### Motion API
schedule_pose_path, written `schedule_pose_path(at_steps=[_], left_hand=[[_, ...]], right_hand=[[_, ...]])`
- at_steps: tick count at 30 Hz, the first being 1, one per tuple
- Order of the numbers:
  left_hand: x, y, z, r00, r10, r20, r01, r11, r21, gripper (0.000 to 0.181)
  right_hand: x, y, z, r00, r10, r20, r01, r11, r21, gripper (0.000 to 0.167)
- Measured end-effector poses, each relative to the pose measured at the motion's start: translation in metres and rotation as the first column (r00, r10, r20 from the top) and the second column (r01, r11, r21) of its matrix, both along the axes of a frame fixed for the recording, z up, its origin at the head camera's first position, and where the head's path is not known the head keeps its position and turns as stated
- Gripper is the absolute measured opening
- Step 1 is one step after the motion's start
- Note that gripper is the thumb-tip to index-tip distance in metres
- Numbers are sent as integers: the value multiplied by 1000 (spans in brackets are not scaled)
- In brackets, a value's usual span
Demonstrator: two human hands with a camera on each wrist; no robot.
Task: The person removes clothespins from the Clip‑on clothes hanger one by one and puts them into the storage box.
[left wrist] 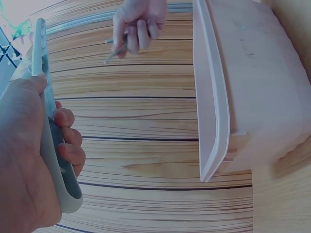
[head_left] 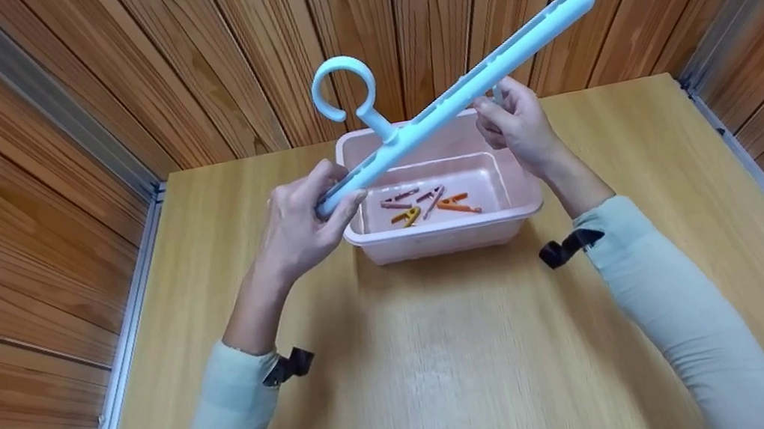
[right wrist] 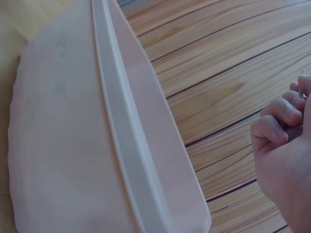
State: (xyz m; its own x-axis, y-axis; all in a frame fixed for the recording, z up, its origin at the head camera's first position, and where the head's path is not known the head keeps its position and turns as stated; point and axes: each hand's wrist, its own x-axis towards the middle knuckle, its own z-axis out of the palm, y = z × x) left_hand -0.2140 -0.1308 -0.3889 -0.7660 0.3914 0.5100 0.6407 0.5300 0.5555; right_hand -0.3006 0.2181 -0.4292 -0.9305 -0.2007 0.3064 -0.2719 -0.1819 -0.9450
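Observation:
My left hand (head_left: 296,220) grips one end of a light blue clothes hanger (head_left: 496,65), its fingers wrapped round the bar in the left wrist view. The hanger is raised and slants up to the right, with its round hook (head_left: 340,62) pointing up. Just under the hanger's right half, my right hand (head_left: 520,122) pinches a small pale clothespin (head_left: 498,94). Two prongs of that clothespin (left wrist: 114,57) stick out from the fingers in the left wrist view. Fingers hide most of it in the right wrist view, where the curled right hand (right wrist: 284,131) shows at the edge.
Below the hanger a pink plastic bin (head_left: 440,225) stands on the wooden table (head_left: 434,358). Several clothespins lie in it, among them an orange one (head_left: 458,205) and a yellow one (head_left: 407,217). Wood-panelled walls (head_left: 266,50) close off the back and both sides.

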Motion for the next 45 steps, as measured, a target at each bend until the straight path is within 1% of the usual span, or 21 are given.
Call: schedule_pose_path(at_steps=[2, 4, 7, 11, 15, 16, 19, 23, 27, 29, 31, 39, 40, 45], left_hand=[[0, 0, 1, 1000, 0, 7, 0, 1000, -2, 25], [0, 0, 1, 1000, 1, 15, -1, 1000, -6, 25], [0, 0, 3, 1000, 5, 28, -5, 1000, -14, 25], [1, 0, 4, 999, 6, 35, -5, 1000, -18, 26], [0, -1, 5, 1000, -2, 8, 2, 1000, -21, 25], [0, -1, 5, 1000, -3, -1, 3, 1000, -22, 25], [-1, -2, 5, 1000, -9, -20, 9, 1000, -22, 25], [-2, -2, 5, 1000, -17, -16, 17, 1000, -21, 25], [-3, -3, 4, 1000, -16, -7, 16, 999, -31, 25], [-5, -4, 3, 1000, -14, 4, 14, 999, -34, 25], [-5, -5, 3, 1000, -11, 14, 11, 999, -35, 25], [-7, -7, 2, 999, 3, 32, -1, 999, -49, 25], [-7, -7, 2, 999, 4, 33, -2, 999, -50, 25], [-7, -7, 1, 1000, 8, 18, -7, 999, -51, 25]], right_hand=[[-5, 0, -1, 999, -7, 32, 6, 1000, 30, 27], [-10, 0, -3, 996, -23, 81, 17, 997, 70, 30], [-16, -1, -5, 984, -56, 168, 32, 989, 144, 30], [-23, -3, -9, 961, -110, 253, 44, 967, 252, 30], [-27, -4, -13, 944, -146, 295, 38, 939, 342, 26], [-28, -4, -14, 941, -151, 301, 34, 932, 362, 25], [-28, -4, -14, 940, -150, 306, 6, 905, 426, 30], [-26, -3, -11, 944, -131, 304, -44, 860, 508, 34], [-26, -2, -6, 942, -112, 317, -97, 812, 576, 36], [-26, 0, -4, 941, -105, 322, -114, 798, 592, 37], [-25, 1, -2, 942, -97, 320, -123, 790, 601, 39], [-25, 7, -2, 954, -48, 297, -147, 789, 597, 46], [-25, 8, -3, 954, -43, 298, -150, 790, 595, 47], [-25, 11, -3, 949, -30, 315, -177, 775, 607, 52]])
